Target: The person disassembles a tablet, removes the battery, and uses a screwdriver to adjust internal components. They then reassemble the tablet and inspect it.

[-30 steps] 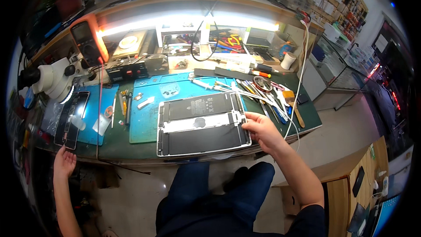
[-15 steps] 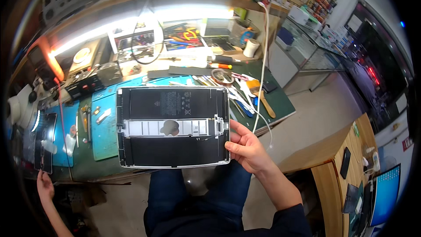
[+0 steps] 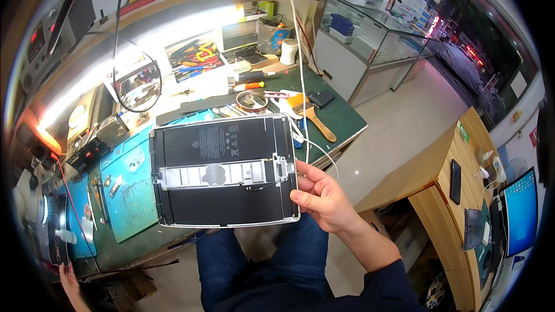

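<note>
Over the front edge of the desk (image 3: 341, 124), clamped the screenless tablet shell (image 3: 222, 199) in the right hand (image 3: 324, 199), thumb against fingers, newly raised off the blue mat (image 3: 133, 196), apparently easing a look inside; at the left corner, touched the dark panel (image 3: 59, 252) with the left hand (image 3: 70, 282); could not tell whether pinching.

Room left of tablet (image 3: 240, 207), cable (image 3: 303, 89) right

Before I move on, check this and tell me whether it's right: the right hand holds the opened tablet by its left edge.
The edge is wrong: the right hand holds the opened tablet by its right edge, as the head view shows.
</note>
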Available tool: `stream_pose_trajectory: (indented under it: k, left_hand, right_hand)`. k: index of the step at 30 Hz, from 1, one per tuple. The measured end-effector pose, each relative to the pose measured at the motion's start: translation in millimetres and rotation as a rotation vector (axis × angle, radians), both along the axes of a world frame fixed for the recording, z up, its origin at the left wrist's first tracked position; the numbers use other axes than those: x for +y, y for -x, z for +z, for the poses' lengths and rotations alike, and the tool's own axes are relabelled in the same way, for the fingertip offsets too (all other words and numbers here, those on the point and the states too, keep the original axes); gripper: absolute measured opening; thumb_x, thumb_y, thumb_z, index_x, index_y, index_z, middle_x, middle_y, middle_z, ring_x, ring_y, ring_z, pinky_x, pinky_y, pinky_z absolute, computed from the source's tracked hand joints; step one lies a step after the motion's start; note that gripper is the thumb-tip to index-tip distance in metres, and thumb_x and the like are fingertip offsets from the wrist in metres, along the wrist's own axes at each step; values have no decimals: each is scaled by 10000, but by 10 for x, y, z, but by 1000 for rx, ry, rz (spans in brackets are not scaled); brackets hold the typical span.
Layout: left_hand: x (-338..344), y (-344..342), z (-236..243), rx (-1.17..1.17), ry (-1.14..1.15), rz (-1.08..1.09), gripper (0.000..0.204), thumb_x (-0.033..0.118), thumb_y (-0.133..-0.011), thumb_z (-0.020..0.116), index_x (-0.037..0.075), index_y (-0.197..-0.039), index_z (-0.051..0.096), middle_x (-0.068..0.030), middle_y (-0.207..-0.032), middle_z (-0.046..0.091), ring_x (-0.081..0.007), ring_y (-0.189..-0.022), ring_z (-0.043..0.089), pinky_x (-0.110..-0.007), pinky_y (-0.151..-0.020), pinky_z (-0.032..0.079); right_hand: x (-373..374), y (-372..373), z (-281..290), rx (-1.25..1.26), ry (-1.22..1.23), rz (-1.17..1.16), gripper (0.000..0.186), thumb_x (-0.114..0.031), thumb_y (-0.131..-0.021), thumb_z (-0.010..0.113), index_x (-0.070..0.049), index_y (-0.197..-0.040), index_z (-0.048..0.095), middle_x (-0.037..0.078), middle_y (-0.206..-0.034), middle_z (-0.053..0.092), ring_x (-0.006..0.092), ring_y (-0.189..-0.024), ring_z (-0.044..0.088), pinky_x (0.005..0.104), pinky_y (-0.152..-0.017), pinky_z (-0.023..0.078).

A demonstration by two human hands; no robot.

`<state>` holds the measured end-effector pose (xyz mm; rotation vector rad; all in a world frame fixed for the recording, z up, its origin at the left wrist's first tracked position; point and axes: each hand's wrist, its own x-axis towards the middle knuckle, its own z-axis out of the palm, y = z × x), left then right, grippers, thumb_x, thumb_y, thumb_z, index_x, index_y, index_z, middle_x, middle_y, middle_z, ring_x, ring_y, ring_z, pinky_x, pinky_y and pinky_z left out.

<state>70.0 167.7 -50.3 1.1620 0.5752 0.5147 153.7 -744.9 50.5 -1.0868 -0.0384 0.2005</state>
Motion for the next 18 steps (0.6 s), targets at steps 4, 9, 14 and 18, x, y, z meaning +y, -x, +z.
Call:
stream_pose_trajectory:
  k: [4, 9, 14, 18]
  left_hand:
    - [312, -35, 74, -15, 78, -21, 469, 116, -1008, 658, -70, -1417, 521, -169, -1395, 610, -287, -1326, 554, -419, -1180, 452]
    - [245, -133, 97, -20, 189, 176, 476, 65, -934, 744, -43, -1371, 590, -181, -1460, 578, -326, -1405, 484, -457, -1213, 412]
    - [-86, 126, 136, -98, 239, 268, 448, 45, -931, 732, -32, -1352, 601, -174, -1439, 591, -320, -1368, 506, -454, -1199, 423]
    - [-1032, 387, 289, -163, 190, 215, 419, 31, -937, 714, -23, -1339, 611, -168, -1422, 604, -317, -1336, 526, -453, -1184, 434]
  right_hand:
    - [-100, 83, -25, 2, -62, -80, 695, -22, -1010, 625, -2, -1621, 296, 132, -1387, 655, 168, -1171, 678, 303, -929, 587]
    - [-416, 278, -41, 32, -32, -203, 668, -4, -1007, 602, -7, -1609, 313, 131, -1408, 639, 184, -1203, 673, 337, -925, 607]
    - [-702, 488, -71, 46, 50, -373, 675, -16, -1000, 615, -34, -1614, 335, 92, -1346, 687, 112, -1069, 686, 255, -823, 567]
    - [-776, 587, -52, 15, 110, -448, 688, -25, -997, 628, -50, -1622, 340, 74, -1327, 700, 62, -951, 660, 201, -723, 492]
